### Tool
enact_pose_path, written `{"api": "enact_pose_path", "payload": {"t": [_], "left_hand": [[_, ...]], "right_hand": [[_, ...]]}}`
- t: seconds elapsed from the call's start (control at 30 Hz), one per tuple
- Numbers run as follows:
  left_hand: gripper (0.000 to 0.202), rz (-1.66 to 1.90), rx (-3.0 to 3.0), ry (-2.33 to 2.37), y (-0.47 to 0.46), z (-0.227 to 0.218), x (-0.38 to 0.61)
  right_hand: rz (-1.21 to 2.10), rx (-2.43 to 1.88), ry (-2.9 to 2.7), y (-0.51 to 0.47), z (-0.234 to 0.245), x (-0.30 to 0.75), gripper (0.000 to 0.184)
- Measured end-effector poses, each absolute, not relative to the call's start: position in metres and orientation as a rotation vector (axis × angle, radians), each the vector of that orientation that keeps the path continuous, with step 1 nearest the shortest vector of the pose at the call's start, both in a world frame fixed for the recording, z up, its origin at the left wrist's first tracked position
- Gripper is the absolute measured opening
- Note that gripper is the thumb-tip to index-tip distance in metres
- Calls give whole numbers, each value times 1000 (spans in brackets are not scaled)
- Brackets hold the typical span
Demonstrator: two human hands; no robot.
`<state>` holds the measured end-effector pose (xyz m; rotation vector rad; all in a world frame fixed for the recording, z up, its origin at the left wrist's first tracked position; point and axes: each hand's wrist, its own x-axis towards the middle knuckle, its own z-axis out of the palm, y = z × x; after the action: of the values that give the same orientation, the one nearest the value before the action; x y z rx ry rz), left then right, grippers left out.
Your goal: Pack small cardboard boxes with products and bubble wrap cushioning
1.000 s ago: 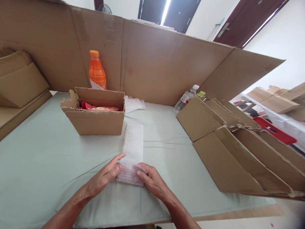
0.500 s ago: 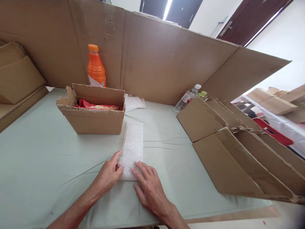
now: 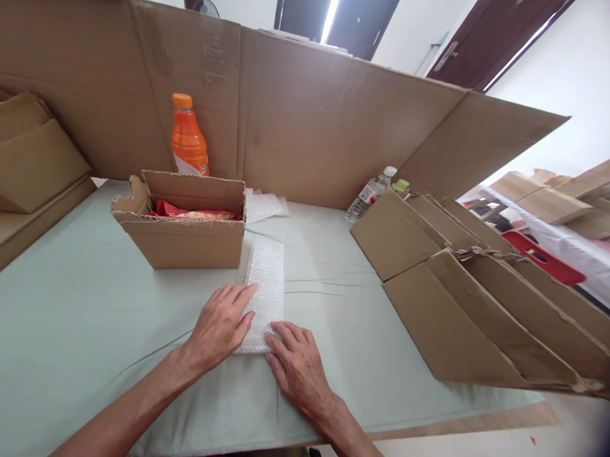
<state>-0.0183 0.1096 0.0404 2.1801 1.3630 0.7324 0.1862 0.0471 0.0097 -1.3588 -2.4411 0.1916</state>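
A flat, narrow strip of bubble wrap (image 3: 267, 274) lies lengthwise on the pale green tablecloth (image 3: 131, 322). Over its left edge rests my left hand (image 3: 224, 324), fingers stretched out and the thumb apart, touching the wrap. My right hand (image 3: 298, 361) lies at the near right corner, its fingertips on the wrap and its fingers loosely spread. Neither hand is closed around anything. Just beyond the wrap, to the left, stands an open cardboard box (image 3: 199, 245) with red packets (image 3: 185, 212) inside.
An orange bottle (image 3: 189, 139) stands behind the box. White sheets (image 3: 266, 206) lie beside it. A clear bottle (image 3: 371, 197) leans near cardboard dividers (image 3: 427, 306) on the right. Folded cardboard (image 3: 32, 159) sits at left. A tall cardboard wall (image 3: 309, 115) closes off the back.
My left hand has moved up and flattened onto the wrap's left side, its fingers straighter. My right hand stays at the near right corner. The view has shifted slightly.
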Motion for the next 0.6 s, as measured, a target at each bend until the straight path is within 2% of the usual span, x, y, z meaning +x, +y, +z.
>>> {"api": "enact_pose_path", "payload": {"t": [0.1, 0.17, 0.33, 0.43, 0.5, 0.57, 0.6], "left_hand": [[41, 673, 2128, 1094, 123, 46, -11], [41, 586, 2027, 1089, 125, 47, -13], [54, 448, 1753, 1057, 96, 46, -39], [58, 422, 1674, 1158, 78, 37, -43], [53, 468, 1712, 1294, 72, 27, -37], [49, 554, 1798, 1404, 69, 18, -29], [48, 588, 1856, 1452, 69, 14, -26]], "right_hand": [[182, -1342, -2451, 51, 14, 186, 23], [274, -1324, -2466, 52, 24, 189, 19], [855, -1419, -2396, 59, 53, 196, 21], [1117, -1536, -2331, 71, 56, 191, 23], [1074, -1625, -2305, 79, 49, 184, 18], [820, -1684, -2304, 81, 40, 181, 16], [652, -1678, -2304, 80, 37, 181, 20]]}}
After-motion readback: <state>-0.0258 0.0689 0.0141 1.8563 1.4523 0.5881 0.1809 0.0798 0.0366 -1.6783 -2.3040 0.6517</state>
